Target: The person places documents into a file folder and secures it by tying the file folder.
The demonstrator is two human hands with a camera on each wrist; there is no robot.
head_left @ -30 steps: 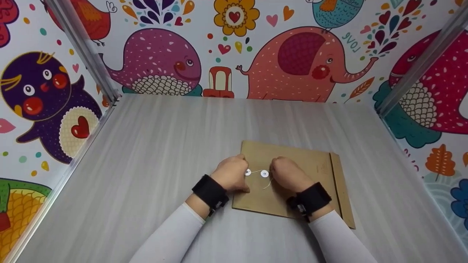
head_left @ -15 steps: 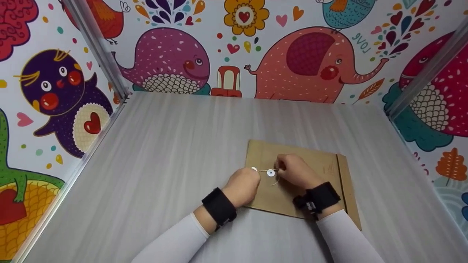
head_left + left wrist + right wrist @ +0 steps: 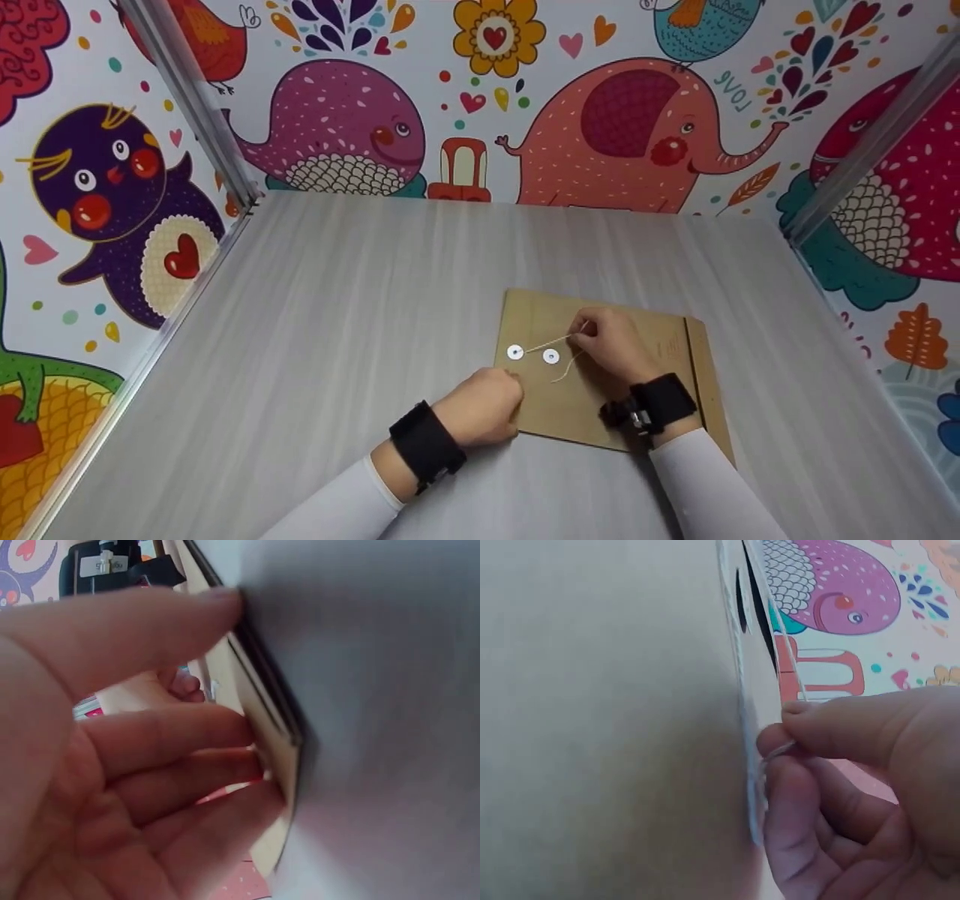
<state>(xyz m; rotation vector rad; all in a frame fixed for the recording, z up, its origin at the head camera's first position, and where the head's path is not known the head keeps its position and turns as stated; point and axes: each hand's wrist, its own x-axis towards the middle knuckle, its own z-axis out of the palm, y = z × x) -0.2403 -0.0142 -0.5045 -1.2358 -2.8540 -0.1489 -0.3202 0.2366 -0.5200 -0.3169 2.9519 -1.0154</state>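
A brown kraft-paper envelope (image 3: 555,412) lies flat on the table, with two white button discs, a left one (image 3: 515,352) and a right one (image 3: 551,356). From the left disc a thin string (image 3: 547,344) runs taut to my right hand (image 3: 611,345), which pinches it between thumb and forefinger; its loose tail hangs over the envelope. In the right wrist view the string (image 3: 744,712) passes close to the fingertips. My left hand (image 3: 480,409) rests at the envelope's near-left corner. Its fairly straight fingers touch the paper in the left wrist view, thumb at the edge (image 3: 259,694).
A pale wood-grain table (image 3: 360,300) spreads around the envelope. Cartoon-printed panels (image 3: 465,112) wall it at the back and both sides, joined by metal corner posts (image 3: 191,112). Black bands (image 3: 427,444) circle both wrists.
My left hand has slid from beside the left disc down to the near-left corner, uncovering that disc. My right hand has lifted the string slightly up and right, drawing it off the right disc.
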